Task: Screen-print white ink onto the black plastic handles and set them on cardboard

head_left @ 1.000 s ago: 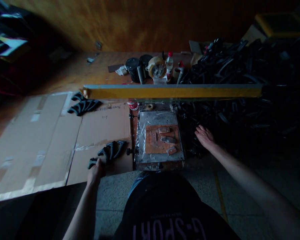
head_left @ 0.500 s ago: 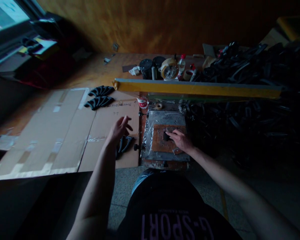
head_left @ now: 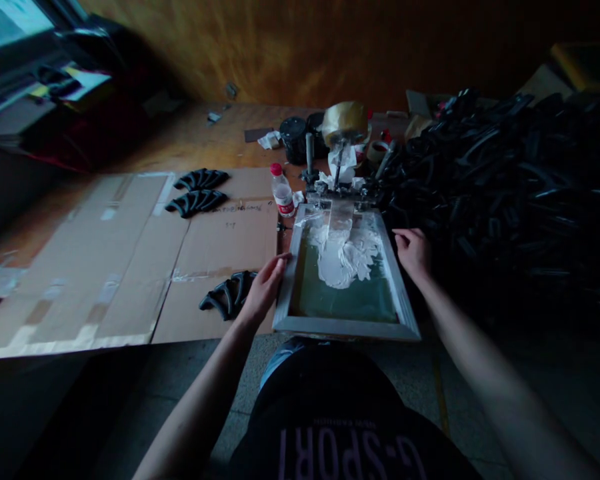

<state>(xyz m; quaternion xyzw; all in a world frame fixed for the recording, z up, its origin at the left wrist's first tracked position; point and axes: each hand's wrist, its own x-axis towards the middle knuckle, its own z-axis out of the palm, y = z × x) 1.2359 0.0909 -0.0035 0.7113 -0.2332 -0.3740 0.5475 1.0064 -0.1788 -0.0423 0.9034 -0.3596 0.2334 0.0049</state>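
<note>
The frame (head_left: 347,326) lies at centre, paste (head_left: 345,263) on its rear half; the left hand (head_left: 266,287) is at its left rail, the right hand (head_left: 414,253) just beside its right rail, contact there being unclear in the dim view. Cardboard (head_left: 230,247) lies left, bearing front parts (head_left: 227,295) and two rear groups (head_left: 199,191); the bottle (head_left: 282,192) stands behind-left of the frame; the heap (head_left: 485,193) lies right.

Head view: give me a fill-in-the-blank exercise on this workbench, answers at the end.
1. The left hand is at the ____ side of the grey frame.
2. The bottle has a ____ cap.
3. The dark pile lies to the ____ of the frame.
4. The shirt reads G-____.

Missing words: left; red; right; SPORT.
</note>
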